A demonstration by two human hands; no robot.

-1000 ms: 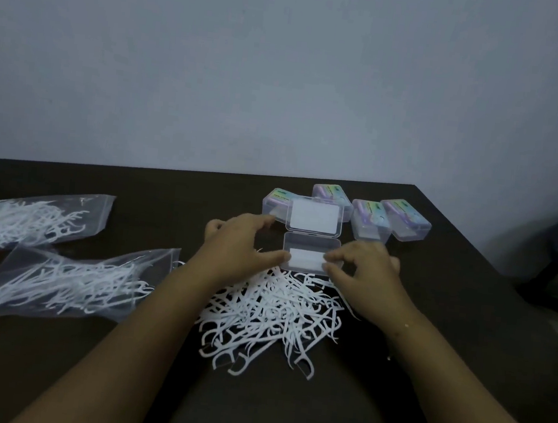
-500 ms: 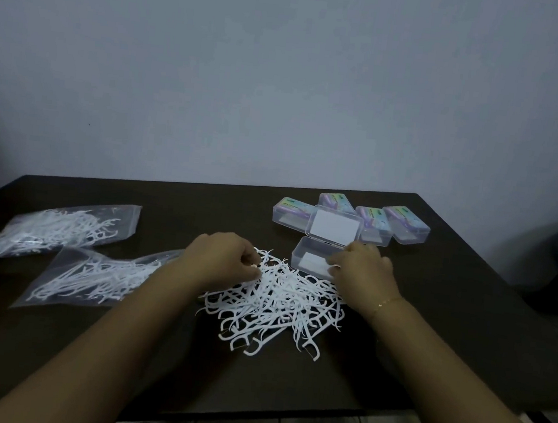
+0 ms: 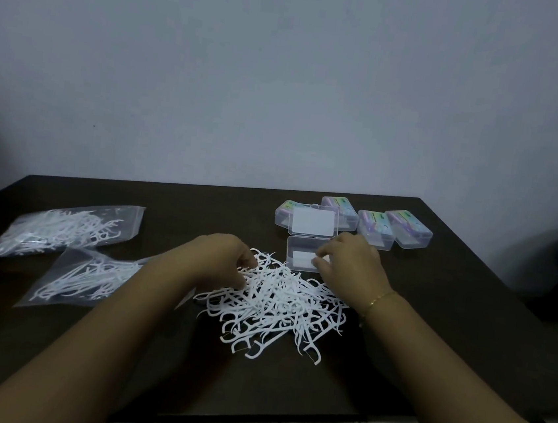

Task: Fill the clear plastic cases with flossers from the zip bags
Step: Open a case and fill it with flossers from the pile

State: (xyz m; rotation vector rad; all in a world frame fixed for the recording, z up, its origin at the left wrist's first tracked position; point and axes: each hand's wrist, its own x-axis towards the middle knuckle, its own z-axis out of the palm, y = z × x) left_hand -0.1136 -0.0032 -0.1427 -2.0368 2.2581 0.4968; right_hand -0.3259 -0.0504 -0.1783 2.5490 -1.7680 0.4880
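The dark tabletop [image 3: 430,330] carries everything, so the step in hand, as I judge it, is gathering flossers from the loose pile and laying them into the open case. To do it well, the left hand should lift only a small bunch, since the hooked heads tangle and a big grab would drag neighbours across the tabletop. Turning the picked flossers so that they lie parallel, handles one way, should let them settle flat in the shallow tray and leave the lid free to close. The right hand would do best to steady the case while they go in.

The two zip bags [image 3: 72,227] and [image 3: 88,277] lie at the left, well apart from the case, each with white flossers inside. The pile of flossers [image 3: 278,301] sprawls at the middle, between the forearms, a white tangle of thin handles and forked heads. The four closed cases [image 3: 406,228] stand in a loose row at the far right, with coloured labels. Just in front of them the open clear case [image 3: 300,258] lies with its lid tipped back, a white card showing in both lid and tray; it touches the far edge of the pile.

The left hand [image 3: 224,257] rests on the pile's left edge, its grip curled down into the flossers, though I cannot tell how many it holds. The right hand [image 3: 351,263] sits at the tray's right side, fingertips [image 3: 321,258] bent over the tray; whether this grip pinches anything I cannot tell.
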